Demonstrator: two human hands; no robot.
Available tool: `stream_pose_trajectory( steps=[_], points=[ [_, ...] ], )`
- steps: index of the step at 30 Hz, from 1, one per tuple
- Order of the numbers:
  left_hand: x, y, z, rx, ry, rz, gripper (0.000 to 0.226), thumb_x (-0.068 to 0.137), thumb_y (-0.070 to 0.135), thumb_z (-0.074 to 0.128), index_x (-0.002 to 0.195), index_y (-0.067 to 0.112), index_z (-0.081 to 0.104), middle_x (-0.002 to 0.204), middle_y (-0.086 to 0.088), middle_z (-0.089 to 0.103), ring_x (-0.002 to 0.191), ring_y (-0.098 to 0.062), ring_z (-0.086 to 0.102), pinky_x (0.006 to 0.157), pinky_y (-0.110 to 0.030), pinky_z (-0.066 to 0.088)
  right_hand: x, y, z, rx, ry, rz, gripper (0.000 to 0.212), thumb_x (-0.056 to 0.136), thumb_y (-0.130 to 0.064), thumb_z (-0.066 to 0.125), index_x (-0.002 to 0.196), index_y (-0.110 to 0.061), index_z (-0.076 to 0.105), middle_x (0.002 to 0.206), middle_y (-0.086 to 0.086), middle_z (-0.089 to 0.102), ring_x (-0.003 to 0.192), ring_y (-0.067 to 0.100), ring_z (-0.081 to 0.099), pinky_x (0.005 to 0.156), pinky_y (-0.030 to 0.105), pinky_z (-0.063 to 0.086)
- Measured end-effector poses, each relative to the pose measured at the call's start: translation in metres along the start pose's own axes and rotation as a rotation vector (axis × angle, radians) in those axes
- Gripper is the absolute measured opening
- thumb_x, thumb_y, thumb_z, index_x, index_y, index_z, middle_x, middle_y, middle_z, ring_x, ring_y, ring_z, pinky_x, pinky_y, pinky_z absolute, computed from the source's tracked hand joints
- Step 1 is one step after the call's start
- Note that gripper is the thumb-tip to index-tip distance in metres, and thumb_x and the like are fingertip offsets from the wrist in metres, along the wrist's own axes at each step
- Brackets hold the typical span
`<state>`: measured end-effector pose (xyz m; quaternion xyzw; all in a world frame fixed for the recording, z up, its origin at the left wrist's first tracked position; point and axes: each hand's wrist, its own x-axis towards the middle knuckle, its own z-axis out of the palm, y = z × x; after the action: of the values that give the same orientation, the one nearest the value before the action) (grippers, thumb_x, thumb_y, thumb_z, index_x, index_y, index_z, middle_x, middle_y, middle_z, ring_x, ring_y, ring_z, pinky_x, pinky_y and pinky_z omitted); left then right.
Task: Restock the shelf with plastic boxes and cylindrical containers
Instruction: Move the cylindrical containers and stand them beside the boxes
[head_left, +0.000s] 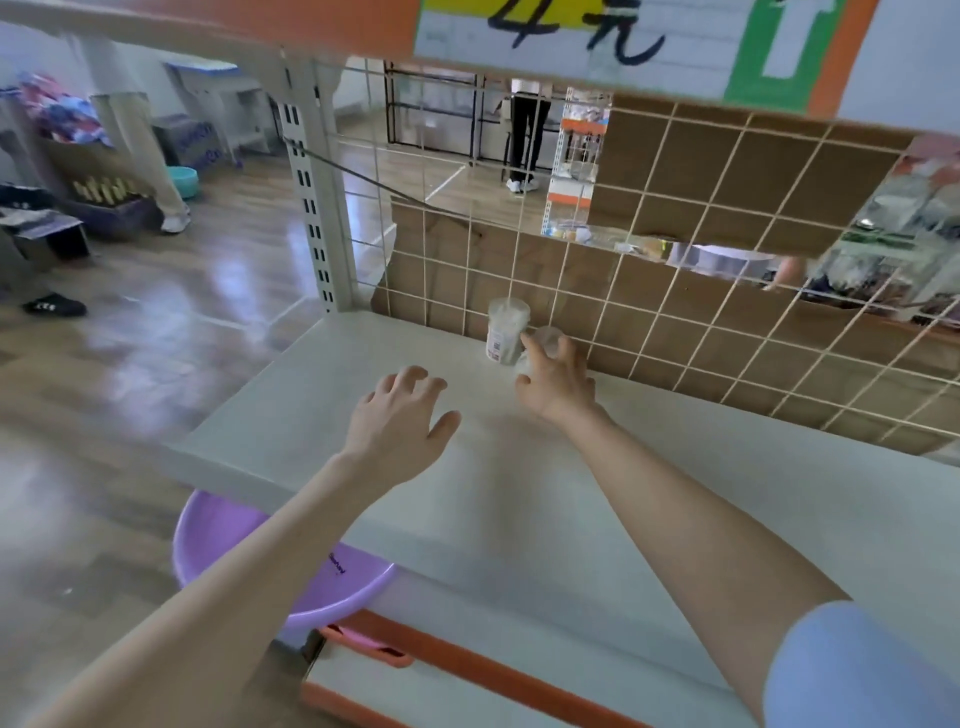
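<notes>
The right hand (558, 376) covers most of a second clear container (546, 340). Only its blurred top shows above the curled fingers that grasp it, and whether its base sits on the shelf (519, 493) cannot be told. Just left of it, touching or nearly so, 1 clear cylindrical container (508, 328) stands upright at the back of the white shelf board, against the wire grid (675, 291). Its label is too blurred to read. The left hand (402, 415) is over the board nearer the front, fingers spread and relaxed, grasping nothing. A purple basin (228, 535) is half hidden under the shelf's front edge. Brown cardboard (701, 171) behind the grid blocks much of the room. Through a gap, a person's dark-trousered legs (527, 137) show. A price sign (571, 31) is cut off at the top.
</notes>
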<state>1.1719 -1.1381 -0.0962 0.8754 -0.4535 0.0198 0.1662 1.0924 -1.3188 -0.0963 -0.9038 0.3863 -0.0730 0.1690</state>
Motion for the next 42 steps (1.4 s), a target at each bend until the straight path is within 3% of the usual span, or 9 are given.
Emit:
stream_pose_trajectory(
  steps=[8,13,18,20,23,27,32,38,42],
  points=[
    [0.014,-0.009,0.002,-0.019,-0.018,0.067,0.045,0.092,0.044,0.043,0.13,0.021,0.048,0.141,-0.003,0.036,0.128,-0.026,0.034,0.096,-0.038,0.035,0.007,0.003,0.016,0.046,0.036,0.009,0.047,0.09,-0.021,0.051,0.135,-0.018,0.038,0.145,0.017,0.016,0.119,0.041,0.042,0.097,0.038,0.038],
    [0.03,0.0,0.01,-0.077,-0.038,0.136,0.046,0.091,0.043,0.046,0.131,0.021,0.047,0.14,-0.004,0.038,0.127,-0.027,0.035,0.095,-0.037,0.037,-0.004,0.021,0.014,0.221,0.171,0.045,0.04,0.083,-0.019,0.06,0.12,-0.013,0.047,0.126,0.012,0.037,0.109,0.032,0.049,0.086,0.035,0.042],
    [0.042,0.015,0.02,-0.189,-0.035,0.192,0.049,0.089,0.039,0.051,0.134,0.02,0.043,0.138,-0.002,0.04,0.126,-0.023,0.036,0.089,-0.035,0.039,-0.018,0.034,-0.005,0.582,0.265,0.117,0.031,0.071,-0.025,0.064,0.097,-0.019,0.047,0.098,-0.006,0.051,0.088,0.015,0.049,0.063,0.023,0.029],
    [0.046,0.023,0.023,-0.24,-0.035,0.203,0.054,0.087,0.038,0.055,0.136,0.021,0.039,0.138,-0.002,0.039,0.125,-0.023,0.036,0.087,-0.034,0.039,-0.024,0.035,-0.015,0.8,0.235,0.186,0.026,0.066,-0.031,0.057,0.088,-0.023,0.046,0.086,-0.012,0.049,0.075,0.009,0.049,0.056,0.021,0.033],
    [0.05,0.03,0.028,-0.306,-0.056,0.205,0.066,0.083,0.034,0.062,0.14,0.022,0.03,0.141,-0.004,0.034,0.126,-0.026,0.035,0.091,-0.037,0.038,-0.027,0.04,-0.023,1.059,0.107,0.303,0.007,0.084,-0.021,0.051,0.083,-0.026,0.047,0.083,-0.001,0.053,0.063,0.02,0.058,0.047,0.02,0.029],
    [0.053,0.036,0.033,-0.414,-0.024,0.269,0.079,0.076,0.025,0.071,0.142,0.018,0.028,0.141,-0.004,0.032,0.123,-0.027,0.038,0.09,-0.032,0.034,-0.034,0.043,-0.031,1.229,-0.029,0.356,0.011,0.09,-0.018,0.042,0.082,-0.019,0.049,0.073,0.006,0.056,0.043,0.019,0.059,0.049,0.022,0.028],
    [0.052,0.038,0.035,-0.596,-0.013,0.327,0.068,0.075,0.018,0.073,0.134,0.018,0.039,0.13,0.002,0.044,0.105,-0.009,0.05,0.082,-0.024,0.036,-0.04,0.042,-0.034,1.268,-0.107,0.363,0.018,0.091,-0.027,0.042,0.083,-0.016,0.054,0.062,0.004,0.063,0.042,0.019,0.058,0.045,0.02,0.033],
    [0.052,0.034,0.034,-0.755,-0.079,0.24,0.048,0.08,0.014,0.069,0.122,0.02,0.046,0.11,0.006,0.054,0.082,0.01,0.055,0.061,-0.005,0.041,-0.041,0.044,-0.03,1.295,-0.209,0.26,0.032,0.097,-0.044,0.035,0.096,-0.021,0.057,0.07,0.001,0.068,0.052,0.017,0.061,0.052,0.026,0.035],
    [0.053,0.029,0.035,-0.838,-0.127,0.114,0.045,0.084,0.016,0.064,0.125,0.018,0.046,0.11,0.0,0.057,0.076,0.004,0.058,0.057,-0.005,0.042,-0.043,0.043,-0.026,1.242,-0.194,0.164,0.015,0.094,-0.024,0.05,0.108,-0.024,0.051,0.091,0.001,0.062,0.074,0.017,0.061,0.058,0.028,0.041]
  ],
)
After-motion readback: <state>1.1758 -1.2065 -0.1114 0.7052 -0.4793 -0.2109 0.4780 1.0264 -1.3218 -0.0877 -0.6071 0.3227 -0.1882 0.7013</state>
